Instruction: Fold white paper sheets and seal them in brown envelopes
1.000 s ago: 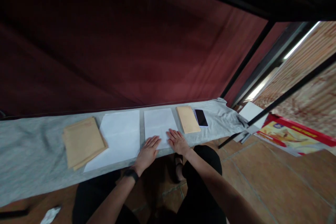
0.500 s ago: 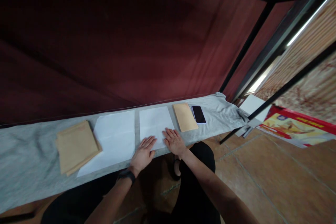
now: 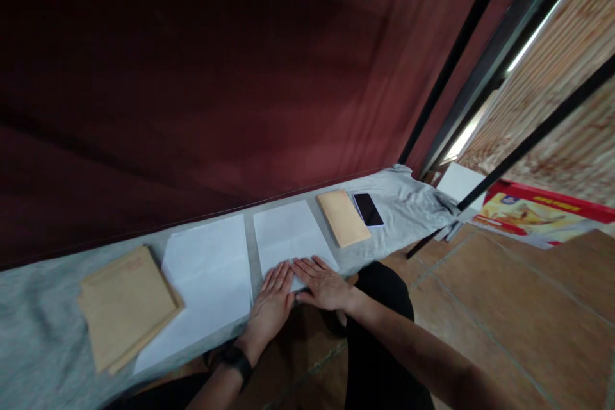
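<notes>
A white sheet of paper (image 3: pixel 291 228) lies on the grey cloth in front of me. My left hand (image 3: pixel 273 302) rests flat on its near edge, fingers stretched out and a dark band on the wrist. Beside it, my right hand (image 3: pixel 324 283) presses flat on the same edge, its fingertips close to those of the left. Both hands are open and hold nothing. To the left are larger white sheets (image 3: pixel 211 269), partly covered by a stack of brown envelopes (image 3: pixel 127 307). On the right lies a single-looking brown envelope (image 3: pixel 343 218).
A phone (image 3: pixel 369 210) lies right of the brown envelope. The narrow surface is covered with grey cloth (image 3: pixel 401 218), against a dark red curtain (image 3: pixel 269 109). Black metal posts (image 3: pixel 446 77) stand at right, near a red and yellow box (image 3: pixel 533 214) above the tiled floor.
My hands have come closer together along the paper's near edge, the right one moving inward. The camera view has shifted and tilted slightly. The envelopes and phone lie as before.
</notes>
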The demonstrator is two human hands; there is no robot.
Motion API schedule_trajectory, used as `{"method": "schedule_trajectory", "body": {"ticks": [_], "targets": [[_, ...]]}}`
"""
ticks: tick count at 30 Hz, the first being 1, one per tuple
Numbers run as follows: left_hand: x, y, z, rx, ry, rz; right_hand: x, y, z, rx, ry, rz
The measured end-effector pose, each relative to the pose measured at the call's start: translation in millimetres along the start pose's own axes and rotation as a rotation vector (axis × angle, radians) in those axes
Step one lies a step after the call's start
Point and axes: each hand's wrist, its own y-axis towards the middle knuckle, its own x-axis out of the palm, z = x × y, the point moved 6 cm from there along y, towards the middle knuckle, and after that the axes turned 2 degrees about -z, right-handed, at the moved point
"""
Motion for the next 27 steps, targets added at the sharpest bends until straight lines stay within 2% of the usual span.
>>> {"method": "schedule_trajectory", "body": {"ticks": [7,13,18,22,27], "targets": [[-6.9,0,0,-0.018,0.007,-0.093,1,3,19,-0.020,0.018,-0.153],[-11.4,6,-8,-0.054,-0.065,-0.221,-10,9,18,-0.013,0.071,-0.234],[-11.4,12,-7,-0.041,-0.072,-0.218,-18,9,17,0.011,0.105,-0.163],[-8.7,14,-4,-0.029,-0.045,-0.188,-19,3,25,0.047,0.085,-0.105],[-6.7,10,0,-0.068,-0.011,-0.190,-22,-1,32,0.052,0.061,-0.099]]}}
